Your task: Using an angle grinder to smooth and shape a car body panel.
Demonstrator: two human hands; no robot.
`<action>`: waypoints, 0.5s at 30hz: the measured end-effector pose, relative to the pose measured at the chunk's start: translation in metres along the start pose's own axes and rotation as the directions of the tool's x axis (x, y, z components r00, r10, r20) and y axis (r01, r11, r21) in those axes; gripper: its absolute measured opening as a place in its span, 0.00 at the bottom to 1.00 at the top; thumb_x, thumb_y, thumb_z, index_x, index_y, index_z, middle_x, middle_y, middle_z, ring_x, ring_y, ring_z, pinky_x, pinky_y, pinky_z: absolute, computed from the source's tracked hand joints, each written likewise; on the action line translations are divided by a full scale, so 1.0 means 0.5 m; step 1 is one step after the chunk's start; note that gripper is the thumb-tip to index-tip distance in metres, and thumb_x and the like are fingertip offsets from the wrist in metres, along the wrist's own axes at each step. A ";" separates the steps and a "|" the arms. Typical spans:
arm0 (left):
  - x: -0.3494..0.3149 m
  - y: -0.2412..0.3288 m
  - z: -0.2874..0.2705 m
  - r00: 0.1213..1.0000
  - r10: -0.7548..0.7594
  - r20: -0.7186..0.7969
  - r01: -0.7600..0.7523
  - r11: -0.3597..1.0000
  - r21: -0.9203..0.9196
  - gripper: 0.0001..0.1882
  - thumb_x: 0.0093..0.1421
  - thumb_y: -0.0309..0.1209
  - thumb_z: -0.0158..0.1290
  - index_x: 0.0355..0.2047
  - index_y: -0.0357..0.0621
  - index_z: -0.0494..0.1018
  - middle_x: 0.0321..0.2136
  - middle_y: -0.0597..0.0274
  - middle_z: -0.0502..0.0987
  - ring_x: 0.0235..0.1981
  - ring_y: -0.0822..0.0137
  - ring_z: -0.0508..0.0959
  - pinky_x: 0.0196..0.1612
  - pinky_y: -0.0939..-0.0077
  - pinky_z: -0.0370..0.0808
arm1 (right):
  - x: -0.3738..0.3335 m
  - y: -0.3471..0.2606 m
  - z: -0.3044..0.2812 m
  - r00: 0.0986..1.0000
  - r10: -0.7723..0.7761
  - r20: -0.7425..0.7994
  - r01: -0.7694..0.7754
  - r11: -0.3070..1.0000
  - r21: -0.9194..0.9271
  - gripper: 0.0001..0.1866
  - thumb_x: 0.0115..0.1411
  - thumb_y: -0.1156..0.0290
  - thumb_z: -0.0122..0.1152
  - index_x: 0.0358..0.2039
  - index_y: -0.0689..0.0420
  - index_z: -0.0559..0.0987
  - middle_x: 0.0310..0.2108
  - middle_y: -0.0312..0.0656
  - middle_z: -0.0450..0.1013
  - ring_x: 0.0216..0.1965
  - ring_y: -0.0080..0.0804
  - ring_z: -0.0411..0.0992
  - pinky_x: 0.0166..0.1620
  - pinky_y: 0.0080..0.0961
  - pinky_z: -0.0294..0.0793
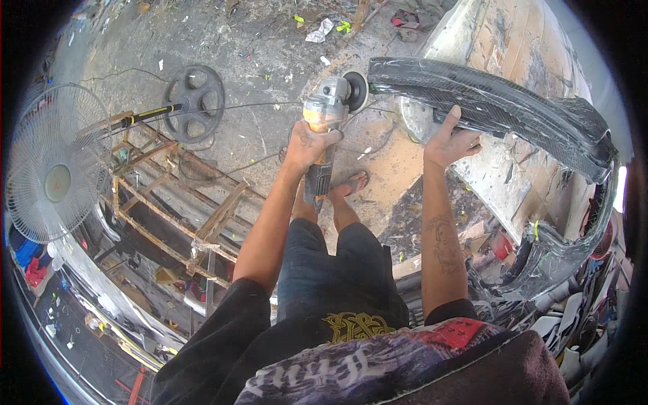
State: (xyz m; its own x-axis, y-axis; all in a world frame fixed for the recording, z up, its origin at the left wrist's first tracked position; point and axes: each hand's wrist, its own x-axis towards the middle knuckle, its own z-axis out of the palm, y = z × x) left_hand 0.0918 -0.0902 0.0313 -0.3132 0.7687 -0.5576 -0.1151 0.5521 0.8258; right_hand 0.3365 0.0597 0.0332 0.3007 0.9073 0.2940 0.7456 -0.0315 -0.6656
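Observation:
My left hand (pixel 312 143) is wrapped round the body of a yellow and black angle grinder (pixel 321 165), its metal head pointing away from me. A round dark disc (pixel 356 92) on the grinder faces right, beside the near-left end of a long curved black car body part (pixel 466 84) with a woven carbon-fibre look. Whether disc and part touch, I cannot tell. My right hand (pixel 451 143) grips the lower edge of that part, thumb raised against its face and the other fingers partly hidden. The part bends round at the far right and comes back toward me, dusty grey there.
A pale, worn large panel (pixel 503 185) lies behind the black part. On the left are a standing fan (pixel 57 182) with a round black base (pixel 194 103) and a rusty metal frame (pixel 162 219). A cord (pixel 263 104) crosses the stained concrete floor (pixel 250 47).

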 end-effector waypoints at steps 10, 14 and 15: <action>0.001 -0.009 0.007 1.000 0.029 0.000 -0.029 1.000 -0.007 0.14 0.51 0.33 0.67 0.34 0.35 0.81 0.26 0.63 0.82 0.26 0.71 0.78 0.32 0.70 0.76 | 0.002 0.007 0.001 1.000 -0.005 -0.001 0.005 1.000 -0.021 0.54 0.66 0.30 0.52 0.67 0.73 0.60 0.63 0.64 0.66 0.68 0.64 0.58 0.75 0.63 0.26; -0.003 -0.029 0.006 0.999 0.044 -0.030 -0.045 0.999 -0.022 0.12 0.52 0.32 0.66 0.33 0.37 0.81 0.25 0.64 0.81 0.25 0.72 0.78 0.31 0.71 0.75 | 0.003 0.007 -0.003 0.999 0.020 0.048 -0.018 0.999 -0.046 0.53 0.67 0.31 0.52 0.69 0.71 0.59 0.63 0.62 0.67 0.68 0.63 0.59 0.74 0.64 0.24; -0.007 -0.036 0.007 0.999 0.039 -0.027 -0.040 0.999 -0.024 0.12 0.52 0.32 0.66 0.33 0.37 0.81 0.25 0.64 0.81 0.25 0.72 0.78 0.31 0.71 0.75 | 0.003 0.005 -0.003 0.999 -0.001 0.047 0.003 0.999 -0.044 0.53 0.67 0.31 0.52 0.69 0.71 0.59 0.63 0.62 0.67 0.68 0.63 0.59 0.74 0.64 0.24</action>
State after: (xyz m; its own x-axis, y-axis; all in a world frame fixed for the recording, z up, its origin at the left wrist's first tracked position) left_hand 0.0983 -0.1020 0.0181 -0.3429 0.7809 -0.5221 -0.1249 0.5130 0.8493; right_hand 0.3398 0.0604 0.0332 0.2714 0.9261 0.2622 0.7721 -0.0468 -0.6338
